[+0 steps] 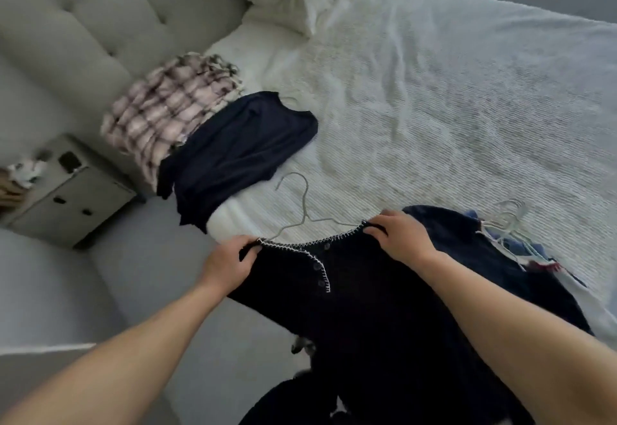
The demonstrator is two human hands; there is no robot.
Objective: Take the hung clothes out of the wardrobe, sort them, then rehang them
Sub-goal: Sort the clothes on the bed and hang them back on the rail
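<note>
Left hand (228, 257) and right hand (397, 236) each pinch a shoulder of a black cardigan (360, 297) on its hanger (300, 204) at the bed (434, 90) edge. Sorting looks midway: a plaid shirt (167, 110) and navy top (233, 150) lie sorted, a pile (521, 244) waits, nothing rehung.

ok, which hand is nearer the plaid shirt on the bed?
Left. The left hand grips the black garment's collar below the plaid shirt; the right hand grips the other shoulder, farther right.

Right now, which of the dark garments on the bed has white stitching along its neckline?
The black buttoned top held at its shoulders by the left hand and right hand. The navy top beside the plaid garment is plain.
</note>
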